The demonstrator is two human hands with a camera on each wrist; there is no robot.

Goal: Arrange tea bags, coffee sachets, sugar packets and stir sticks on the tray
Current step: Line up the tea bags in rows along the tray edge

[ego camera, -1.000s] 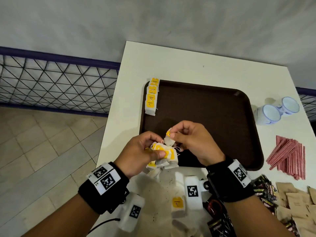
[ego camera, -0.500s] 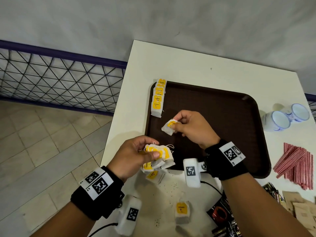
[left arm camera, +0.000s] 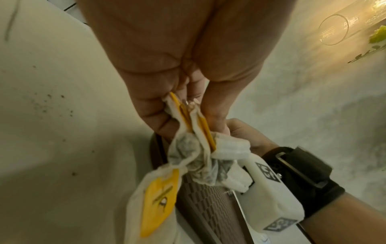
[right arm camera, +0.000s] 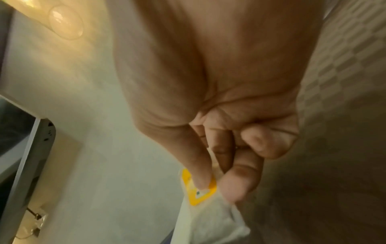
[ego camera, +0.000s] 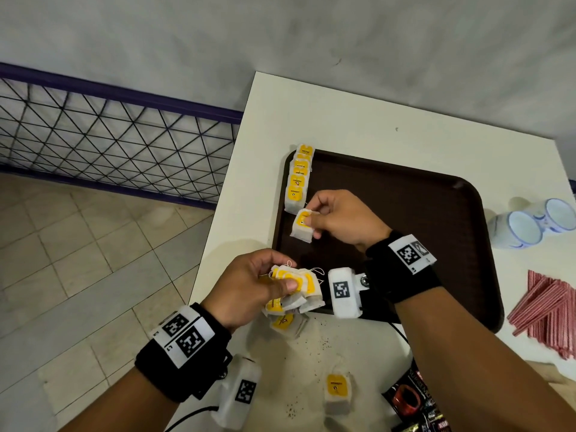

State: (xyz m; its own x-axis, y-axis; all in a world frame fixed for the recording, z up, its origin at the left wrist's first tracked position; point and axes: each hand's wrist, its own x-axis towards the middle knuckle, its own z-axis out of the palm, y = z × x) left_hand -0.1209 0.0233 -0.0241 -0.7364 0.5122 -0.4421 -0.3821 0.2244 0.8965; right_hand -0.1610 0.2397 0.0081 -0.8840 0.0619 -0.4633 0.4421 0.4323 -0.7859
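Right hand (ego camera: 341, 221) pinches single tea bag (ego camera: 302, 225) by yellow tag, thumb and forefinger, just above tray (ego camera: 405, 213) near left rim. Row of tea bags (ego camera: 297, 179) lies along that rim; held bag sits just below row's near end. Left hand (ego camera: 249, 288) grips bunch of tea bags (ego camera: 296, 285) over desk (ego camera: 343, 120) at tray's near edge. Advice: lay bag flat, tag up, overlapping last bag, aligned with rim. Risk: strings tangling in bunch.

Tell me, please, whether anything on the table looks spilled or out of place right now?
Yes. Dark specks that look like loose tea are scattered on the table near the tray's near edge. One tea bag also lies alone on the table, apart from the neat row of tea bags on the tray's left edge.
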